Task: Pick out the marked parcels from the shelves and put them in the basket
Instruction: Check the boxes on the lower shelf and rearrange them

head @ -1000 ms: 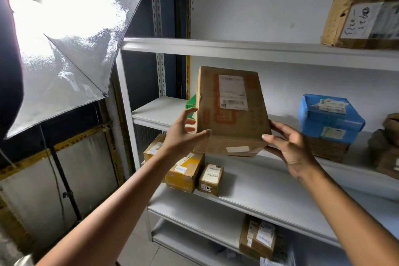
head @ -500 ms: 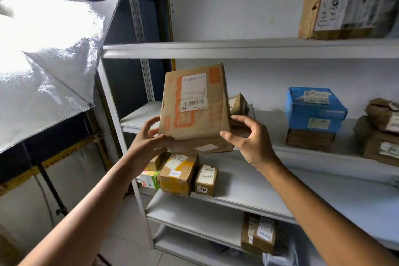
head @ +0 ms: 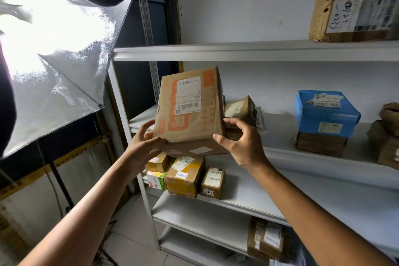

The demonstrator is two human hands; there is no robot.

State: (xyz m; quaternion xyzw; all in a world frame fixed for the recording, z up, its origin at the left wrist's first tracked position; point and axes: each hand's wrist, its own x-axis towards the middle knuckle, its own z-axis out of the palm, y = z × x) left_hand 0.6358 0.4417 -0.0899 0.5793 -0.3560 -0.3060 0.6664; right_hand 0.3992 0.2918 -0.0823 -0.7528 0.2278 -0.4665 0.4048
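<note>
A brown cardboard parcel (head: 190,112) with orange print and a white barcode label is held up in front of the white shelf unit (head: 237,51), its labelled face toward me. My left hand (head: 143,144) grips its lower left corner from below. My right hand (head: 241,142) grips its lower right edge, thumb on the front and fingers curled behind. No basket is in view.
A small brown parcel (head: 240,108), a blue box (head: 326,112) on a brown one, and wrapped parcels (head: 386,136) sit on the middle shelf. Yellow and small brown boxes (head: 185,176) stand below. A taped parcel (head: 354,12) lies on top. A lit softbox (head: 54,45) stands at left.
The parcel has come off the middle shelf and turned its label toward me, and both hands have closed on its lower corners. My view has shifted right.
</note>
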